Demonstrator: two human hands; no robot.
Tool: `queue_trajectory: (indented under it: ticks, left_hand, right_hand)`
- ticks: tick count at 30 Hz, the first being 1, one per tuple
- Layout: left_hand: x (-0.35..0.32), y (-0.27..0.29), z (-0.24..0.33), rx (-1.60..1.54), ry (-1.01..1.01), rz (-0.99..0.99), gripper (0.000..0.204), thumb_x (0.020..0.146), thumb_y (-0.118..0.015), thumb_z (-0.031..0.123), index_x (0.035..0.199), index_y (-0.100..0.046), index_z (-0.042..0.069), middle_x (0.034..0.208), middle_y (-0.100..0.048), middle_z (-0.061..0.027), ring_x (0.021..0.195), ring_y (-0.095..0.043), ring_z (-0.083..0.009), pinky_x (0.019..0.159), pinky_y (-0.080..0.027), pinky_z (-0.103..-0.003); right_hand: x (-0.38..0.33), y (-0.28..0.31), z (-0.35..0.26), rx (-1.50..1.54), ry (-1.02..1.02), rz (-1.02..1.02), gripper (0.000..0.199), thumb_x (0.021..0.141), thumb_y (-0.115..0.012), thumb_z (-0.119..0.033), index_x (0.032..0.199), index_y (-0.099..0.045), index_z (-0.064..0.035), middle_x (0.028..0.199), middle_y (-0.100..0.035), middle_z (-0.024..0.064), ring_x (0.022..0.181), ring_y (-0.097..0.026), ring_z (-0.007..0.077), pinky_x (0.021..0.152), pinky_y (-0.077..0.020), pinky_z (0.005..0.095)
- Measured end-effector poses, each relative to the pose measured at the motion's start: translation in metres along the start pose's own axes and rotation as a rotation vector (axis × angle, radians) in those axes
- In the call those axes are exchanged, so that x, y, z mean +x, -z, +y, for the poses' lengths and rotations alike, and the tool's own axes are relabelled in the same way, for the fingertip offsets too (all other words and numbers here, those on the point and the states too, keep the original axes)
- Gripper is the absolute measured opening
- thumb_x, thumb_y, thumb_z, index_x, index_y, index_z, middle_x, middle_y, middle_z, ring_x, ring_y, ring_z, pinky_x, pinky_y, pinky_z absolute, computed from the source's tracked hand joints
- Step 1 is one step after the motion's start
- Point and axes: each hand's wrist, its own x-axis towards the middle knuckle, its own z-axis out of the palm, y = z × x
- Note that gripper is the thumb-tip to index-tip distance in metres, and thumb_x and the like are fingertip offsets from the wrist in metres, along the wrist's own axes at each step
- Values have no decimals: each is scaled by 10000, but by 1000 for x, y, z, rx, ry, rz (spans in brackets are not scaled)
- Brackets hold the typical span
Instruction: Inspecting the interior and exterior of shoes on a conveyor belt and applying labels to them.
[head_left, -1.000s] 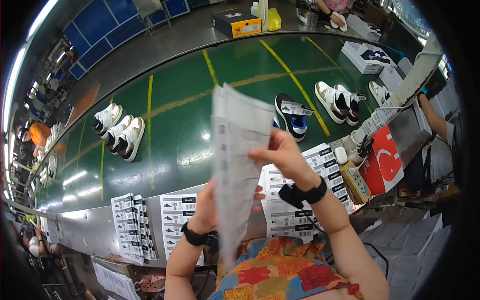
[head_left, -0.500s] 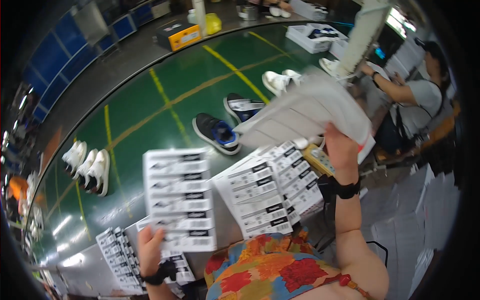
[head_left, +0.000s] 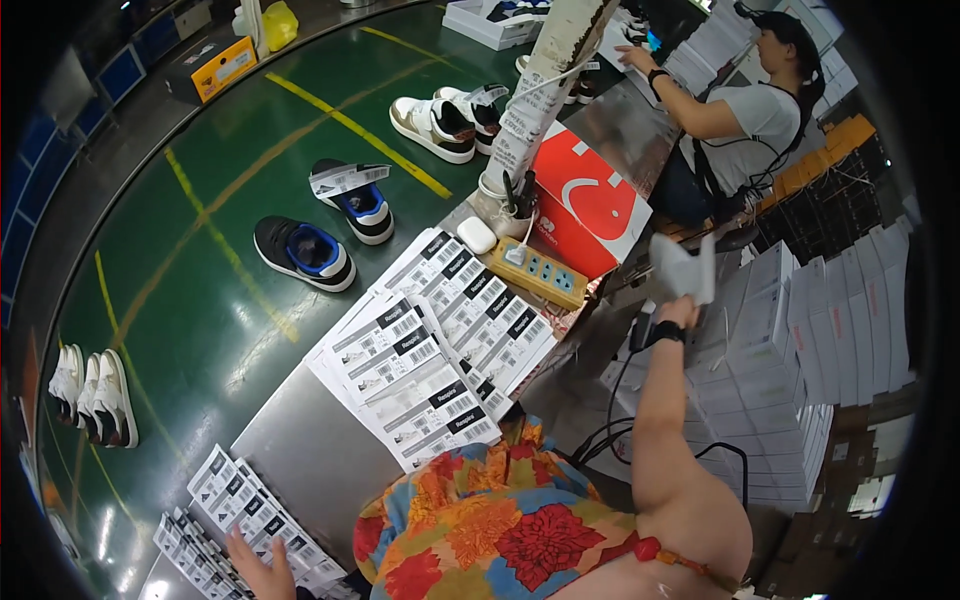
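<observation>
My right hand (head_left: 679, 311) is stretched out to the right, past the metal bench edge, and grips a crumpled white paper sheet (head_left: 682, 266) above the stacks of white boxes. My left hand (head_left: 258, 570) rests at the lower left on a pile of black-and-white label sheets (head_left: 225, 505). It lies flat with fingers spread and holds nothing. A larger fan of label sheets (head_left: 430, 350) is spread over the metal bench (head_left: 300, 440) in front of me.
A green conveyor belt (head_left: 190, 300) carries black-and-blue sneakers (head_left: 303, 251), white sneakers (head_left: 435, 120) and white-black sneakers (head_left: 95, 395). A red box (head_left: 590, 195) and a yellow power strip (head_left: 543, 274) stand on the bench. A person (head_left: 740, 110) works at right beside stacked white boxes (head_left: 820, 330).
My right hand swung the paper sheet from above the labels out to the right and crumpled it. My left hand put its label sheet down and dropped to the lower-left pile.
</observation>
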Motion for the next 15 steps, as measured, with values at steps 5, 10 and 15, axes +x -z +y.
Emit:
queue_trajectory:
  ticks: [5, 10, 15]
  left_hand:
    - [8, -22, 78, 42, -192, 7, 609, 861, -616, 222, 1400, -403, 34, 1425, -375, -261, 1295, -375, -443, 1052, -310, -506]
    - [23, -38, 76, 109, -89, 48, 578, 915, -518, 246, 1451, -349, 111, 1500, -223, -270, 1343, -219, -529, 1075, -225, -575]
    - [34, -40, 62, 131, -14, 107, 532, 916, -484, 152, 1434, -371, 110, 1471, -272, -287, 1314, -270, -530, 1079, -245, -553]
  right_hand:
    - [1, 34, 113, 40, -413, -38, 227, 816, -576, -18, 1039, -616, -14, 929, -617, 87, 787, -596, 264, 735, -517, 375]
    - [-57, 43, 117, -32, -220, -439, 218, 880, -518, -23, 1075, -611, 5, 969, -621, 102, 880, -629, 257, 803, -532, 370]
    - [-43, 44, 151, -590, -112, -1148, 322, 862, -585, -48, 1178, -601, 7, 961, -650, 67, 833, -603, 164, 722, -483, 283]
